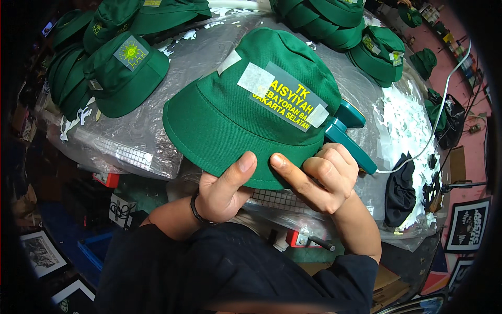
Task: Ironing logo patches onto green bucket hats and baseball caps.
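Between my hands a green bucket hat (219, 118) faces up. A clear transfer film (308, 99) with yellow lettering lies on its crown, fixed by strips of whitish tape (254, 78). My left hand (222, 193) is closed on the near brim, thumb on top and the other fingers hidden beneath. With its index finger laid on the brim, my right hand (329, 178) grips the same edge further right; its other fingers are curled. Just behind that hand rests a teal, iron-like tool (353, 149) on a white cord, partly covered by the hat.
More green hats (125, 76) are heaped at the far left, with stacks (324, 23) at the back and another pile (377, 55) at the right. Plastic sheeting (204, 57) covers the table. A black cloth (400, 193) and white film scraps (405, 123) lie right. Red-ended clamps (299, 239) stick out in front.
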Demonstrator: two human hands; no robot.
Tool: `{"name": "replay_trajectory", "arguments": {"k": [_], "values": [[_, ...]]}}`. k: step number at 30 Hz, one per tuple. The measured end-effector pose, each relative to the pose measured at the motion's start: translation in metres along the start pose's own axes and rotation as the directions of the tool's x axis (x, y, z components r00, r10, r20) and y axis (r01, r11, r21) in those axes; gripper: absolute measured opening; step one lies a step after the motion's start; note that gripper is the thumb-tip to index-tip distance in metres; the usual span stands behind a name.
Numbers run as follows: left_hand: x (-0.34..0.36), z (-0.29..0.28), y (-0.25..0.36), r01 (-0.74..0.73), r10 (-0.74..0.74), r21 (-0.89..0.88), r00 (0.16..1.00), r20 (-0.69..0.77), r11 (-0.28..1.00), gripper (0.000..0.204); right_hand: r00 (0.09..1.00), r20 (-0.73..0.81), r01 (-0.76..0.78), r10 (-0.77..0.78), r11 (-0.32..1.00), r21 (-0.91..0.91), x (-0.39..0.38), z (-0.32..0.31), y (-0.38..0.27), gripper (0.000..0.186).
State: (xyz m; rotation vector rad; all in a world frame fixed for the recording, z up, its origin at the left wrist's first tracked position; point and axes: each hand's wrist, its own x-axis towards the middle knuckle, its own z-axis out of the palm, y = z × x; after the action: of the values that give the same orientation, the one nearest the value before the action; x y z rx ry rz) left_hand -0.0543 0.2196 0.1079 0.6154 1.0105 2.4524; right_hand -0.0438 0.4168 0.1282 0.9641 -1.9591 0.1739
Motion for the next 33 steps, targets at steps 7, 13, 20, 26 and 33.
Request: {"name": "replay_trajectory", "arguments": {"k": [7,13,20,26,33], "values": [[0.002,-0.001,-0.009,-0.073,0.073,-0.081,0.997,-0.003,0.994,0.049,1.000,-0.004,0.011,-0.011,0.999,-0.035,0.003,-0.001,0.001,0.051],[0.004,0.007,-0.013,-0.214,0.212,-0.022,0.975,-0.062,0.977,0.045,1.000,0.013,-0.028,0.027,0.999,0.022,0.004,-0.004,-0.002,0.048],[0.000,0.011,-0.013,-0.241,0.239,-0.033,0.970,-0.040,0.970,0.044,1.000,-0.014,-0.016,0.016,0.999,0.046,0.003,-0.004,-0.004,0.048],[-0.005,0.013,-0.017,-0.246,0.239,-0.089,0.967,-0.085,0.965,0.043,1.000,-0.021,-0.020,0.022,0.995,0.093,0.003,-0.003,-0.004,0.049],[-0.002,0.009,-0.017,-0.263,0.254,-0.073,0.960,-0.121,0.962,0.042,1.000,0.000,-0.004,0.004,0.998,0.061,0.000,0.001,-0.003,0.053]]}}
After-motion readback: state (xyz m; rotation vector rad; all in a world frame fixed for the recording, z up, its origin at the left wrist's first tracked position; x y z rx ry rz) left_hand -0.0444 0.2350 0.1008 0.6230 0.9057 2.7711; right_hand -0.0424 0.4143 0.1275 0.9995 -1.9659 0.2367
